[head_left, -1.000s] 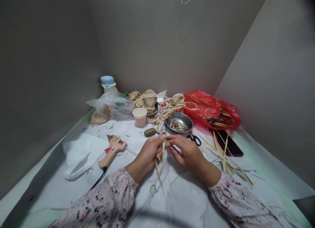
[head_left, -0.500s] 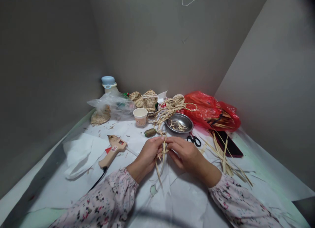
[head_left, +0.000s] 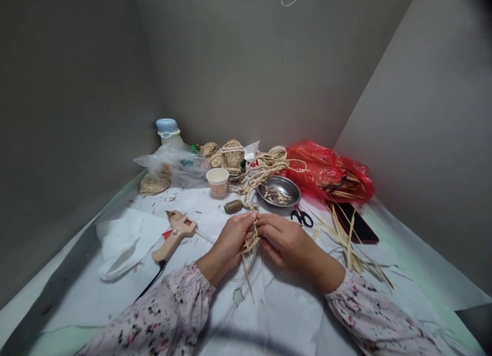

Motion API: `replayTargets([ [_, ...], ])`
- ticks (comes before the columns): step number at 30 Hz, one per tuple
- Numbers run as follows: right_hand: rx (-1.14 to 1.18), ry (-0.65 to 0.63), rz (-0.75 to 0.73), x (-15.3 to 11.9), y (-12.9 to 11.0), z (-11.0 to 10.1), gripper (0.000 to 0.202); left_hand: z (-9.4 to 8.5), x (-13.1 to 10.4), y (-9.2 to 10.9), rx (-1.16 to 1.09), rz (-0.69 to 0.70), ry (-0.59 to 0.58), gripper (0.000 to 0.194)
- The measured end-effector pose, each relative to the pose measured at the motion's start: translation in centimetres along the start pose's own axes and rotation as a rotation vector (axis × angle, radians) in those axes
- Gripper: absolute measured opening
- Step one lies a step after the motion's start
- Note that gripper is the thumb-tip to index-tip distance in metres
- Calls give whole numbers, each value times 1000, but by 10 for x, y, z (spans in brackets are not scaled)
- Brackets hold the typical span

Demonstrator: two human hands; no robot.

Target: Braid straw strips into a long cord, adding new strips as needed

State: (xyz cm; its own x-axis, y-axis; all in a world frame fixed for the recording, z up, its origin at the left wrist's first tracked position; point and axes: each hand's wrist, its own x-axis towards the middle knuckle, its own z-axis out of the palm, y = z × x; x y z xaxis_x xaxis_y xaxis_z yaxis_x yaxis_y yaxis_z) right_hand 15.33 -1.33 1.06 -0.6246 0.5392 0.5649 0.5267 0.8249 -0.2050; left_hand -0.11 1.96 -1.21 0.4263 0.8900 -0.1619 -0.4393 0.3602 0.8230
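Note:
Pale straw strands (head_left: 247, 276) hang down between my two hands, their loose ends over the white-covered table. My left hand (head_left: 231, 239) pinches them from the left, thumb on top. From the right, my right hand (head_left: 286, 240) has its fingertips closed on the same strands, close against the left fingertips. A long braided straw cord (head_left: 251, 184) runs from just beyond my fingertips to a loose heap at the back. The exact crossing of the strands is partly hidden by my fingers.
Beyond my hands are a thread spool (head_left: 233, 207), a paper cup (head_left: 218, 183), a steel bowl (head_left: 279, 192) and black-handled scissors (head_left: 302, 217). A glue gun (head_left: 175, 235) lies left. Right are loose straw (head_left: 349, 243), a phone (head_left: 357, 225) and a red bag (head_left: 315, 169).
My fingers have shifted slightly on the strands. One strand that hung downward now lies slanted across below my fingertips. The view has moved a little.

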Motion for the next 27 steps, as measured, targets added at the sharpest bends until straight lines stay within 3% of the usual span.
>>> replayTargets([
  [6,66,-31,-12,0,-2,1,30,0,3,-1,38,8,62,27],
  [9,94,55,19,-2,2,3,36,0,2,0,103,30,104,27],
  [12,70,250,213,-4,7,5,30,1,-1,1,193,26,128,27],
  [14,91,293,386,-4,10,7,24,3,-4,2,230,6,104,28],
  [17,241,215,576,-4,12,9,24,6,-6,2,268,-8,52,30],
  [22,585,107,757,-2,13,13,25,5,-4,-2,309,-5,8,29],
  [27,588,139,773,0,12,12,19,7,-5,-1,315,-39,46,27],
])
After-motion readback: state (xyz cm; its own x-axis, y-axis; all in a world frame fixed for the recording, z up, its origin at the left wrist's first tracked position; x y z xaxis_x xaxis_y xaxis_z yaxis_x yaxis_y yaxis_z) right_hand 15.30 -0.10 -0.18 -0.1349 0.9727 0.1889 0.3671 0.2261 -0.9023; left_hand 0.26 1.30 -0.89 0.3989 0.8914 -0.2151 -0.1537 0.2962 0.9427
